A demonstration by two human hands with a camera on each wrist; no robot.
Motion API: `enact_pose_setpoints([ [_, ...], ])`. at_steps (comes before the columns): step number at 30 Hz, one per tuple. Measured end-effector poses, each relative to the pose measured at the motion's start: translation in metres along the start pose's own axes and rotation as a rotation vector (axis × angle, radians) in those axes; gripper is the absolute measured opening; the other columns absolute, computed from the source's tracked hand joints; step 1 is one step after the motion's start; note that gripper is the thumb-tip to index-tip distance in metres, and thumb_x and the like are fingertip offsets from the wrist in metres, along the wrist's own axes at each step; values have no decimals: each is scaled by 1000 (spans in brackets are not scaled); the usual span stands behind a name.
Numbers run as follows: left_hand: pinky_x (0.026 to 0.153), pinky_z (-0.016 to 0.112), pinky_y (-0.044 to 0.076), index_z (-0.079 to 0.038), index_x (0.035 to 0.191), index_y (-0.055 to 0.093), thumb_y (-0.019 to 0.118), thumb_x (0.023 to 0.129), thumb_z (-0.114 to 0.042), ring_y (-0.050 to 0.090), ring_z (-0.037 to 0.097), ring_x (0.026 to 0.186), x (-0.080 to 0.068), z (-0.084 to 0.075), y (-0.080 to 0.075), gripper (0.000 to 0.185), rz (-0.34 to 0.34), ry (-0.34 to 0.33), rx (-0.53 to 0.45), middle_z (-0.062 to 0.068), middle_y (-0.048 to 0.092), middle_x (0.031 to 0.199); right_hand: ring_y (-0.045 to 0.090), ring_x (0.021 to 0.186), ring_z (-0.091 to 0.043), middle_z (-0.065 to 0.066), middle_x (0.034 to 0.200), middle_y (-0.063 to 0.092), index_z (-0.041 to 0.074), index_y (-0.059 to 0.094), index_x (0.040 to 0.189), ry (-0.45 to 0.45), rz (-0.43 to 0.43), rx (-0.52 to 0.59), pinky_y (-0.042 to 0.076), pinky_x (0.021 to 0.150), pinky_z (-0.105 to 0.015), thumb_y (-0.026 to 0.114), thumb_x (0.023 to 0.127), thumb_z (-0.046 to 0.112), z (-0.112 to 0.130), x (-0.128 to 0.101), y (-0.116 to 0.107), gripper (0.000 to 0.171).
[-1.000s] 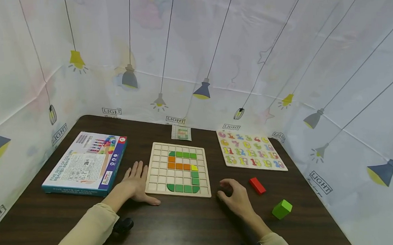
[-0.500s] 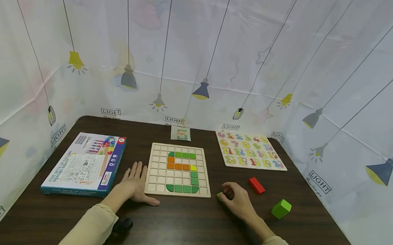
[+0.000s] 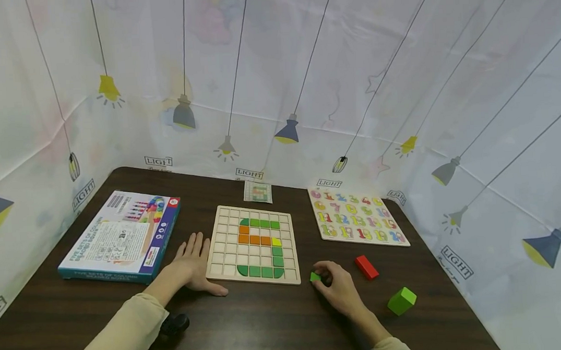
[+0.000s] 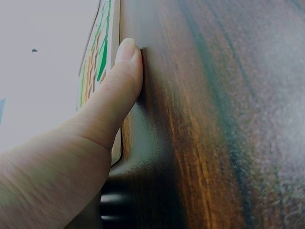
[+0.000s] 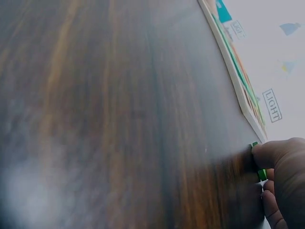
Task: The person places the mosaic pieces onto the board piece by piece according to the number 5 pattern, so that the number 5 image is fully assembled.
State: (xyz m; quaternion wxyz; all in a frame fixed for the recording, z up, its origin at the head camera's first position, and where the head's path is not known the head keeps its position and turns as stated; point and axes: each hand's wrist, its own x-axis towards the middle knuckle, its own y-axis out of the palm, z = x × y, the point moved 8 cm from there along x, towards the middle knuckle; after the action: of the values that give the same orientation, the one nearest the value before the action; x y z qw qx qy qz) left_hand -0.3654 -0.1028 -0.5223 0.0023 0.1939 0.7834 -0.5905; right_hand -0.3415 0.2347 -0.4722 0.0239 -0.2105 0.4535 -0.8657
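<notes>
The right hand [image 3: 338, 287] rested on the dark wooden desk [image 3: 268, 327] just off the near right corner of the wooden grid board [image 3: 253, 243], its curled fingers pinching a small green tile [image 3: 315, 277]; the right wrist view showed a sliver of that green piece between the fingertips, low over the desk; the left hand [image 3: 190, 265] lay flat on the desk with fingers straight, holding nothing, its thumb along the board's near left corner; the board held a pattern of green, orange and one yellow tile; to the right of the right hand lay a red block [image 3: 366, 267] and, nearer, a green block [image 3: 401, 301]; a number puzzle board [image 3: 357, 217] sat farther back on the right; a boxed toy set [image 3: 123, 235] lay at the left; a small pattern card [image 3: 257, 191] stood behind the grid board.
</notes>
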Motion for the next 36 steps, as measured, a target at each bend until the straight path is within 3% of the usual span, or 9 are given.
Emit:
enact_pose_setpoints([
  [16,110,55,-3,3,150,4,54,48,-93,-9,40,140,-4,-2,-2,148,19,-6,0,26,-9,153,63,83,-14,-5,96,65,2,62,108,-167,-118,101,53,70,-34,76,76,0,45,31,14,34],
  [21,110,55,-4,3,149,2,53,49,-93,-11,40,140,-7,-4,-6,148,36,-9,2,26,-11,153,61,78,-14,-4,93,66,4,62,108,-192,-88,105,52,65,-33,75,77,0,57,39,26,34],
  [28,108,57,-6,5,149,3,56,47,-91,-13,42,139,-8,-5,-7,150,31,-5,-25,28,-10,152,62,86,-17,-6,94,64,1,60,110,-242,-29,161,53,70,-34,74,78,0,76,51,46,35],
  [36,110,56,1,6,149,7,63,59,-81,-6,43,140,-22,-15,-22,137,43,-10,-4,29,-5,153,62,88,-18,-7,97,64,-3,56,117,-292,43,183,53,71,-29,75,79,4,100,60,71,43],
])
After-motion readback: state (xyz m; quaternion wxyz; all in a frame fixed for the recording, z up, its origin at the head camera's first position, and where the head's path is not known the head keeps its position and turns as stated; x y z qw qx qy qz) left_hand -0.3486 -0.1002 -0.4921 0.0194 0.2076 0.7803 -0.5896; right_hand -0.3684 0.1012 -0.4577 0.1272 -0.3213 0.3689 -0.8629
